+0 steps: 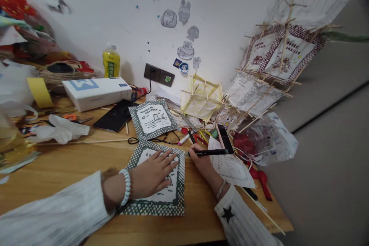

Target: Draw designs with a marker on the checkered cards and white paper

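Observation:
My left hand (151, 175) lies flat, fingers spread, on a paper drawing (180, 209) with a dark green cross-hatched border. The hand hides much of the picture inside the frame. Between the fingers of my right hand (203, 165) is a black marker (209, 152), its tip pointing left at the drawing's upper right edge. Whether the tip touches the paper I cannot tell. A second drawing (153, 119) with the same kind of border lies just behind the first and shows a small scene under lines of writing.
Behind stand a tissue box (98, 94), a yellow bottle (111, 63) and a yellow paper-and-stick frame (201, 100). A black tablet (115, 117) lies left. At right are a phone (225, 138), a sketched sheet (236, 171), a plastic bag (279, 140) and tall paper lanterns (285, 52).

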### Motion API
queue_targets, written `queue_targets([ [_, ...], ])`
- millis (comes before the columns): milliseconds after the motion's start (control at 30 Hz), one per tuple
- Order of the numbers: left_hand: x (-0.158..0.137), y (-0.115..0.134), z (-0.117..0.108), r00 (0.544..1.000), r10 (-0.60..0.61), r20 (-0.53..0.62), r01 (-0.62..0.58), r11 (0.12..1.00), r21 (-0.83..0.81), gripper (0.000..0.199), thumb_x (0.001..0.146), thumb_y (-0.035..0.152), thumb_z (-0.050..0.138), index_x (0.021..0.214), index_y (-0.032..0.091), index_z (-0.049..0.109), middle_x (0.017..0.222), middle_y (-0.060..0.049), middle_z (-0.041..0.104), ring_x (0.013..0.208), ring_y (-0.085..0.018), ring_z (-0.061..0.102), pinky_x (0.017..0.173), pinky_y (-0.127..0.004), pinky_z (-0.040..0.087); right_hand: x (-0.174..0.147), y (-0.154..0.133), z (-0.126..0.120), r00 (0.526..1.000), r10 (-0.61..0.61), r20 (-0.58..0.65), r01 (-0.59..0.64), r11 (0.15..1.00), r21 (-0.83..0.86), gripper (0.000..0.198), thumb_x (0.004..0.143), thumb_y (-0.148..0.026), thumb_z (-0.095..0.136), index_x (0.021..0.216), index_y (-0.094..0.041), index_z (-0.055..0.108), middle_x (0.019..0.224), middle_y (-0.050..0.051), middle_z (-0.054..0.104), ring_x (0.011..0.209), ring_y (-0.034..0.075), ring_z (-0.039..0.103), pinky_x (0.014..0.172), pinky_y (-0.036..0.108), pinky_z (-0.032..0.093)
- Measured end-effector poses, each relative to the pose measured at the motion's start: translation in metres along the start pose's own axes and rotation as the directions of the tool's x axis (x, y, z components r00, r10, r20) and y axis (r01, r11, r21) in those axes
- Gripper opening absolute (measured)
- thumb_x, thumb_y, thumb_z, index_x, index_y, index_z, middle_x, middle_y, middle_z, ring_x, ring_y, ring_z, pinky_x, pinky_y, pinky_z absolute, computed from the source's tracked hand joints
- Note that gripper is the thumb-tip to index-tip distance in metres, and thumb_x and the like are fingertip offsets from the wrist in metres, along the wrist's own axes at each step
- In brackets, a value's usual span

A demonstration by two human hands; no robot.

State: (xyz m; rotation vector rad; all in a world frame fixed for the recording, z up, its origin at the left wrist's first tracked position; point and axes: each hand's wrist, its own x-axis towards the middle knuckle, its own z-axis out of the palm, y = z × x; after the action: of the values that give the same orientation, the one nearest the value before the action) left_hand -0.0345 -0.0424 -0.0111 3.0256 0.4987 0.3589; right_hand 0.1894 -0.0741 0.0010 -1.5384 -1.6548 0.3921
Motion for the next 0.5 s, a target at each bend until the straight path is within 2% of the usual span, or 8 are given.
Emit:
queue_targets([
  [167, 0.0011, 0.0027, -0.0059, 0.998, -0.022, 0.051, 0.020, 0.999, 0.040, 0.052, 0.090, 0.040, 0.043, 0.136, 0.016, 0.040, 0.145, -0.016, 0.035, 0.133, -0.032, 0.032, 0.106, -0.049, 0.026, -0.0011, 0.0043, 0.0000, 0.998, 0.025, -0.060, -0.025, 1.000, 0.001, 0.021, 0.084, -0.033, 0.045, 0.067, -0.022, 0.051, 0.065, -0.002, 0.052, 0.067, 0.017, 0.051, 0.067, 0.029, 0.040],
  [367, 0.0016, 0.0040, -0.0100, 0.997, -0.020, 0.076, 0.016, 0.999, 0.052, 0.053, 0.091, 0.041, 0.039, 0.137, 0.015, 0.038, 0.145, -0.016, 0.034, 0.133, -0.032, 0.031, 0.105, -0.049, 0.025, 0.0002, -0.0018, 0.0007, 1.000, -0.009, -0.007, 0.009, 1.000, 0.027, 0.014, 0.083, -0.030, 0.047, 0.072, -0.022, 0.051, 0.071, -0.002, 0.054, 0.071, 0.017, 0.052, 0.069, 0.029, 0.041],
  [500, 0.0014, 0.0042, -0.0108, 0.996, -0.015, 0.083, 0.010, 0.998, 0.059, 0.052, 0.091, 0.039, 0.040, 0.136, 0.014, 0.040, 0.145, -0.017, 0.034, 0.133, -0.033, 0.031, 0.105, -0.050, 0.026, -0.0021, -0.0014, -0.0015, 0.998, 0.009, -0.064, -0.009, 1.000, 0.001, 0.018, 0.083, -0.029, 0.045, 0.068, -0.022, 0.049, 0.067, -0.002, 0.052, 0.069, 0.017, 0.050, 0.068, 0.028, 0.040],
])
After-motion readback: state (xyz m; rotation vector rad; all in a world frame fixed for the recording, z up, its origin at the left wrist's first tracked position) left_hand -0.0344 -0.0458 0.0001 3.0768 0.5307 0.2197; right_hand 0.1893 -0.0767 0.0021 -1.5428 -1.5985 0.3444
